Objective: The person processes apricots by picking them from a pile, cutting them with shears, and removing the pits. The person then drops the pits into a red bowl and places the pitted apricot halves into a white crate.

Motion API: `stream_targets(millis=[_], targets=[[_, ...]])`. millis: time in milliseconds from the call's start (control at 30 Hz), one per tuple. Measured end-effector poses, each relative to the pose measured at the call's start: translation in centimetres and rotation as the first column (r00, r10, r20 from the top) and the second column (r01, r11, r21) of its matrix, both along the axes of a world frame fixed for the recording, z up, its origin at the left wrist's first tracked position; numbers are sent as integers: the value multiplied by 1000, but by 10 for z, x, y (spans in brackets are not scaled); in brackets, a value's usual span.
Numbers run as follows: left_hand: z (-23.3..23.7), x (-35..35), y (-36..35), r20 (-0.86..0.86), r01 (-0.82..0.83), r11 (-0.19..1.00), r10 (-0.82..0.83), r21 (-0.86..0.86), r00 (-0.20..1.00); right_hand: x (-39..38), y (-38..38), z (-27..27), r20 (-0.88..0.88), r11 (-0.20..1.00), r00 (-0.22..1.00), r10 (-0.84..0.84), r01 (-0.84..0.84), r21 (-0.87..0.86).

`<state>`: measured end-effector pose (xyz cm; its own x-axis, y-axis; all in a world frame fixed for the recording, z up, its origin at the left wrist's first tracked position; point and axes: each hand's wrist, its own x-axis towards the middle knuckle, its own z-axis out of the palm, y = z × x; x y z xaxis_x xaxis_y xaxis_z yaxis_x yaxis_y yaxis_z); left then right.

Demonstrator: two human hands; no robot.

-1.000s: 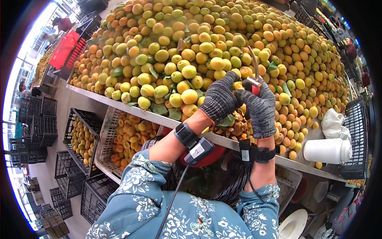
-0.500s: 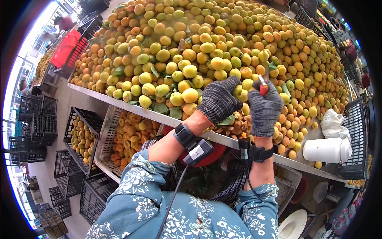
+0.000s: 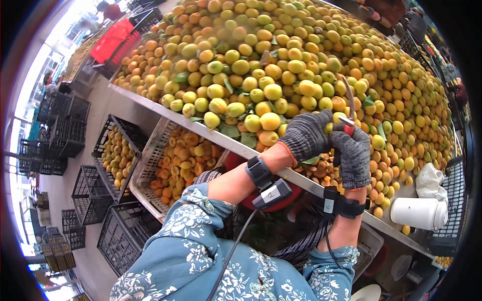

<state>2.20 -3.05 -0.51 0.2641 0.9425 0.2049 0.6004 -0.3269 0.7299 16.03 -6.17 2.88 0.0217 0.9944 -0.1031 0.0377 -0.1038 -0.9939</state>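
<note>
My left hand [image 3: 306, 136], in a dark grey knit glove, is closed around a yellow-green apricot [image 3: 329, 128] that shows partly at its fingertips. My right hand [image 3: 354, 156], gloved alike, grips a knife with a red handle [image 3: 348, 130]; its thin curved blade [image 3: 350, 98] points up and away from me. Both hands are close together over the near edge of a big heap of apricots [image 3: 271, 72]. Brown scraps and apricot pieces [image 3: 326, 171] lie just below them.
A metal table edge [image 3: 175, 115] runs in front of me. Below it on the left stand a pale crate [image 3: 143, 175] of cut apricots and black crates [image 3: 118, 228]. A white container [image 3: 416, 212] and a white bag [image 3: 430, 181] sit to the right. Other people work farther back.
The view has shifted, so the heap and my hands appear farther right and lower. The hands remain together, with the apricot and knife still held, and the curved blade shows more clearly.
</note>
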Motion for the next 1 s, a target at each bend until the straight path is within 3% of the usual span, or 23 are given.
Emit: stream_targets(millis=[100,167,233,300,333,367,433,467,633,667,700,767,833,900,933,967,1000], targets=[[8,-2,-1,6,36,995,-36,-93,999,-1,0,-6,5,999,1000,-22,21,33],[7,-6,1,147,133,989,-140,59,979,0,2,-13,22,992,997,-80,78,103],[3,-19,9,263,187,981,-195,57,945,6,1,-19,-351,997,936,-19,42,60],[14,-38,8,275,159,895,-291,416,916,3,-9,-8,-306,997,950,-56,69,31],[22,-46,7,316,165,873,-335,460,888,4,-10,-11,-285,997,958,-37,54,51],[28,-55,7,352,166,844,-380,510,855,5,-15,-9,-239,994,967,83,-63,89],[33,-77,17,154,198,639,-452,743,878,6,-19,-4,-207,966,947,246,-258,-31],[33,-84,11,158,193,643,-447,741,880,3,-25,-1,-205,964,946,250,-263,-36],[41,-116,-20,529,101,911,-320,401,786,-25,-53,10,-102,894,904,416,-427,-136],[44,-121,-27,590,94,942,-278,322,758,-25,-50,8,20,833,846,533,-521,-185],[47,-126,-34,645,92,966,-232,243,728,-30,-51,1,22,832,844,536,-524,-179],[54,-136,-49,739,95,992,-125,83,662,-40,-59,-20,331,751,710,622,-660,5],[62,-150,-69,807,108,991,-1,-77,591,-46,-70,-20,370,721,660,654,-692,-40],[73,-163,-85,848,132,964,132,-229,513,-48,-75,-16,549,747,636,542,-664,31],[87,-168,-103,114,-307,949,313,-66,943,-50,-76,-11,522,772,690,501,-629,91],[80,-173,-131,475,-132,985,63,112,878,-48,-76,-5,523,767,691,499,-633,105],[76,-187,-140,173,-236,925,191,297,966,-44,-77,1,371,845,817,442,-518,132]])
